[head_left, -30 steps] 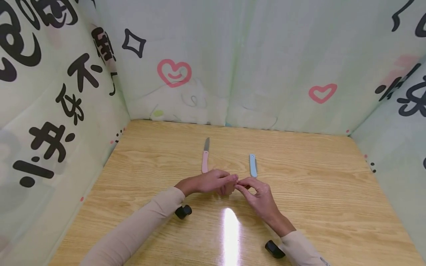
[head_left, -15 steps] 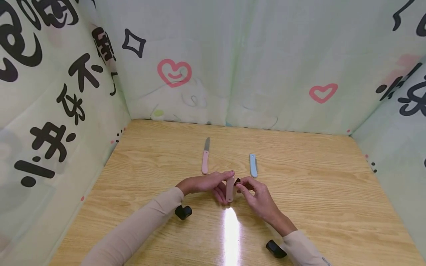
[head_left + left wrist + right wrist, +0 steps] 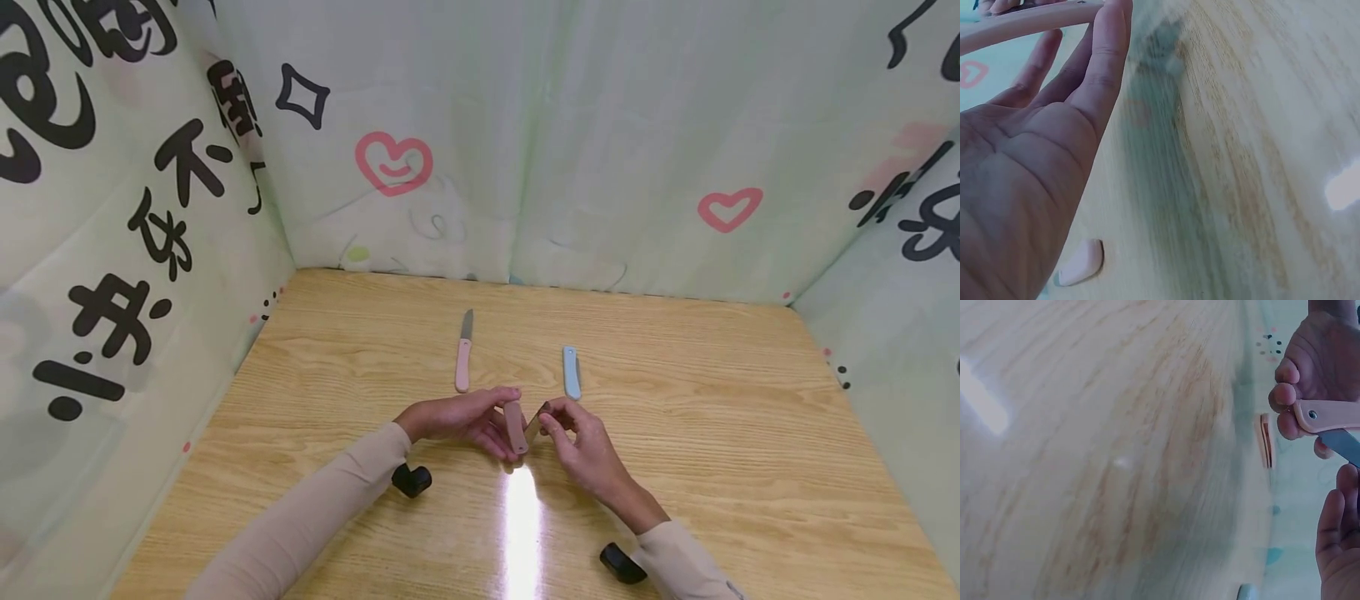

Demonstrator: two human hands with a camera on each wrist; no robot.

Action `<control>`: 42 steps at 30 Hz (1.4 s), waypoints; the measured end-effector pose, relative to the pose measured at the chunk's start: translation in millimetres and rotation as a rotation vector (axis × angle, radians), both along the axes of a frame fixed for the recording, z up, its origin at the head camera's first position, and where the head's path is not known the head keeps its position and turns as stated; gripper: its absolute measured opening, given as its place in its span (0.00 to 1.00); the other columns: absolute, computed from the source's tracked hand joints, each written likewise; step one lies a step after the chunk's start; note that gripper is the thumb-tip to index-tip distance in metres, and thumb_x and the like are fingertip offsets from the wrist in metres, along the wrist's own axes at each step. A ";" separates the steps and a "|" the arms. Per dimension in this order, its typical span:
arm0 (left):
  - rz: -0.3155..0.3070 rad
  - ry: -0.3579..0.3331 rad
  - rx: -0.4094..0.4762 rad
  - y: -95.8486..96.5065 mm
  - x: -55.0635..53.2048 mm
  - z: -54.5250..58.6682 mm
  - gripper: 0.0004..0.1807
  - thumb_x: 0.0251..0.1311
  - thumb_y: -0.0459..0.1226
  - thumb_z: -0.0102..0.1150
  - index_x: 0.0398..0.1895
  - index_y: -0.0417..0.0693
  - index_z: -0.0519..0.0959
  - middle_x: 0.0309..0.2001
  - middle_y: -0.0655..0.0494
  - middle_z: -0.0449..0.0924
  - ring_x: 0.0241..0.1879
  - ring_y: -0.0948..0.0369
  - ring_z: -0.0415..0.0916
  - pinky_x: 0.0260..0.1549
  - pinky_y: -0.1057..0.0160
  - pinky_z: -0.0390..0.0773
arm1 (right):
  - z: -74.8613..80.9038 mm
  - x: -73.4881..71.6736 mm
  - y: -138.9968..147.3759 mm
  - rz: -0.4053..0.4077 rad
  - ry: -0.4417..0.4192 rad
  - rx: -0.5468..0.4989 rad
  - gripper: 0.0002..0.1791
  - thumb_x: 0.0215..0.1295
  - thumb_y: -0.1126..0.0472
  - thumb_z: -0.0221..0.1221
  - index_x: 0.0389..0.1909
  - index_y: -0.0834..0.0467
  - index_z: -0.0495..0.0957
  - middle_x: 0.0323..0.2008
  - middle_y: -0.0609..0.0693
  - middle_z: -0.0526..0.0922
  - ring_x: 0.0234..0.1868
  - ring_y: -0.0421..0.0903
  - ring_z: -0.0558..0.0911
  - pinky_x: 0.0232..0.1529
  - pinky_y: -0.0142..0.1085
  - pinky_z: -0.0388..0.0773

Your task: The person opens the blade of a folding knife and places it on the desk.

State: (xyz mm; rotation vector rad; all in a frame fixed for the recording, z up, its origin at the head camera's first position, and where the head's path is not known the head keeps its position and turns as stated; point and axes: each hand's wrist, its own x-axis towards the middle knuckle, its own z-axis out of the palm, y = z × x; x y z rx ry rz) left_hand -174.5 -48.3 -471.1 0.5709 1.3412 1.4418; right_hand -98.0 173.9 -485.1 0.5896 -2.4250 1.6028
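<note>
My left hand [image 3: 468, 421] grips a pink folding knife [image 3: 515, 427] by its handle, thumb at the upper end and fingertips near the pivot end. Its blade [image 3: 1339, 442] stands partly swung out of the handle, making a narrow V in the head view. The blade's far end is pinched between thumb and fingers of my right hand [image 3: 581, 446]. Another pink knife [image 3: 462, 362] lies unfolded on the table, blade pointing away, just beyond my left hand. Past my right fingers lies a light blue folding knife [image 3: 572, 372], folded.
The wooden table [image 3: 712, 400] is walled by pale printed cloth [image 3: 615, 150] at the back and both sides. Black wrist devices [image 3: 412, 481] sit below both forearms. A bright light reflection [image 3: 520, 533] shows on the tabletop in front of the hands.
The held knife has turned into view from behind the left hand. Its blade has swung away from the handle, drawn by the right fingers. The knives on the table have not moved.
</note>
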 end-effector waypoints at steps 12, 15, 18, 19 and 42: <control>0.070 -0.020 0.057 -8.4 2.4 -5.3 0.34 0.75 0.51 0.37 0.69 0.31 0.57 0.57 0.30 0.76 0.50 0.48 0.81 0.50 0.55 0.79 | -2.6 0.5 4.4 -0.121 -0.096 -0.077 0.03 0.74 0.70 0.57 0.44 0.64 0.79 0.40 0.53 0.83 0.40 0.52 0.84 0.43 0.33 0.79; 0.075 -0.015 0.070 -9.2 2.8 -7.3 0.35 0.75 0.50 0.37 0.69 0.29 0.57 0.57 0.35 0.77 0.51 0.48 0.81 0.50 0.56 0.78 | -3.9 0.2 4.6 -0.119 -0.096 -0.091 0.03 0.73 0.70 0.58 0.44 0.65 0.79 0.40 0.54 0.83 0.40 0.53 0.84 0.43 0.33 0.79; 0.068 -0.032 0.092 -9.4 3.3 -9.1 0.35 0.75 0.50 0.33 0.69 0.27 0.57 0.58 0.35 0.76 0.52 0.49 0.80 0.53 0.55 0.77 | -6.7 0.6 5.3 -0.109 -0.098 -0.101 0.03 0.73 0.71 0.58 0.43 0.66 0.79 0.40 0.55 0.83 0.39 0.51 0.84 0.43 0.33 0.80; 0.071 -0.033 0.094 -9.3 3.3 -9.5 0.35 0.75 0.49 0.31 0.69 0.26 0.58 0.58 0.36 0.77 0.52 0.49 0.80 0.53 0.55 0.77 | -7.3 1.0 5.6 -0.107 -0.098 -0.103 0.03 0.73 0.72 0.58 0.42 0.66 0.79 0.40 0.55 0.83 0.39 0.49 0.84 0.43 0.33 0.80; 0.314 0.441 -0.091 -11.2 8.2 -4.6 0.18 0.75 0.26 0.43 0.46 0.32 0.86 0.46 0.48 0.87 0.47 0.63 0.80 0.43 0.67 0.74 | -5.6 -2.3 16.0 -0.225 -0.371 -0.233 0.08 0.75 0.71 0.56 0.46 0.74 0.77 0.35 0.61 0.83 0.31 0.43 0.83 0.36 0.36 0.83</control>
